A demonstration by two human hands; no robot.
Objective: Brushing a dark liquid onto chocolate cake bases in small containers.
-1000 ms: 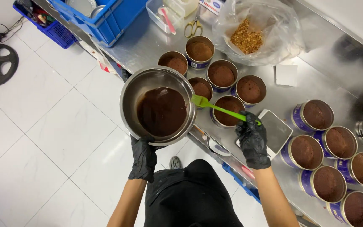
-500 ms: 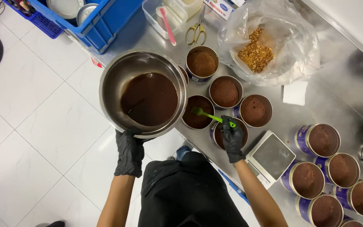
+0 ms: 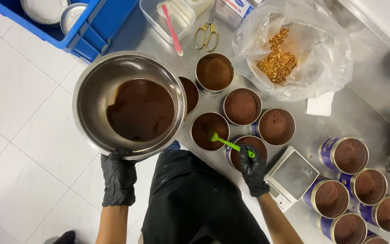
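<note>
My left hand, in a black glove, grips the near rim of a large steel bowl holding dark brown batter. The bowl hangs over the counter's edge, partly above the floor. My right hand, also gloved, holds a small green spatula. Its tip rests over a round tin of batter. Beside it sit more filled tins: one under my right hand, one behind the bowl, and others at the middle.
A small digital scale lies right of my hand. Several blue-walled filled tins cluster at the right. A clear bag of golden crumbs, yellow-handled scissors, a clear tub with a pink spatula and a blue crate stand behind.
The bowl has swung left and toward me, away from the tins. My right hand has brought the green spatula in from the right, down over the near tin.
</note>
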